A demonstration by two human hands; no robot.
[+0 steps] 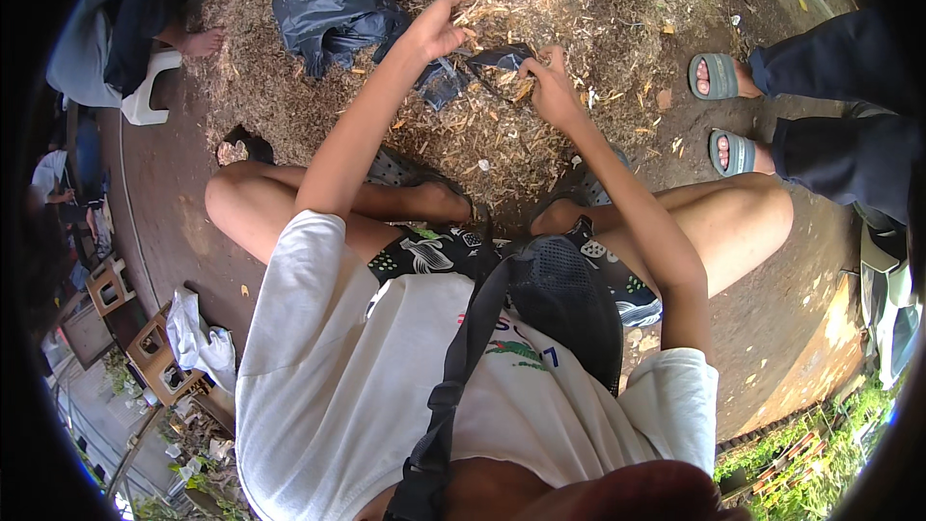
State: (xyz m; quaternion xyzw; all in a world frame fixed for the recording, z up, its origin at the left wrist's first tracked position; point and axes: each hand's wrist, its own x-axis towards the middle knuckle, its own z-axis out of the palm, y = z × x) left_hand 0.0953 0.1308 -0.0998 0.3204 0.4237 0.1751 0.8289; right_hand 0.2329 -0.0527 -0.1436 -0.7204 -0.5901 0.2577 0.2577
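My right hand (553, 89) pinches the edge of a small black plastic bag (503, 58), whose mouth faces the shavings. Across from it, my left hand (440, 29) has its fingers stretched out and thumb apart, over the pile of wood shavings (579, 0). Any shavings in that palm are too fine to make out. Just below my left hand lies another small black plastic bag (442, 84), crumpled on the pile. Further left sits a large, bulging black plastic bag (333, 5).
Two sandalled feet of a standing person (733, 150) are at the right. At the upper left, a barefoot person is beside a white plastic stool (152, 87). Wooden frames (159, 362) and a white sack (200, 338) lie at lower left. My bent legs flank the pile's near edge.
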